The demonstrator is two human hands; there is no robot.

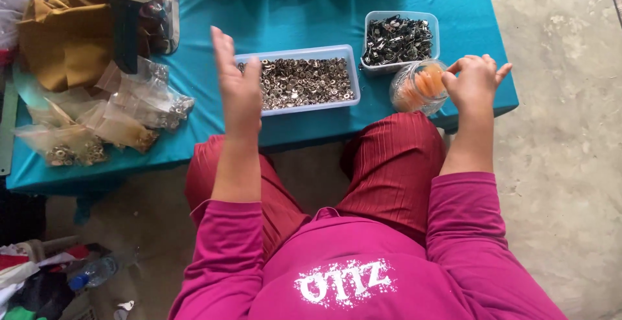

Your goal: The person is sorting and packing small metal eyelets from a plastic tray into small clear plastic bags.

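My left hand point(236, 83) is raised above the near edge of the teal table point(304, 15), fingers straight and apart, holding nothing. Just beyond it stands a long clear tray point(350, 77) filled with small metal rings. My right hand point(473, 80) pinches the top of a clear plastic bag point(418, 88) of orange pieces at the table's right front edge. Behind that bag sits a square clear tub point(398, 38) of dark metal clasps.
Several clear bags of metal parts point(110, 122) lie at the table's left. Mustard cloth point(61, 38) and a dark machine part point(126, 32) sit at the back left. My red-trousered knees point(389, 164) press against the table. A water bottle point(94, 273) lies on the concrete floor.
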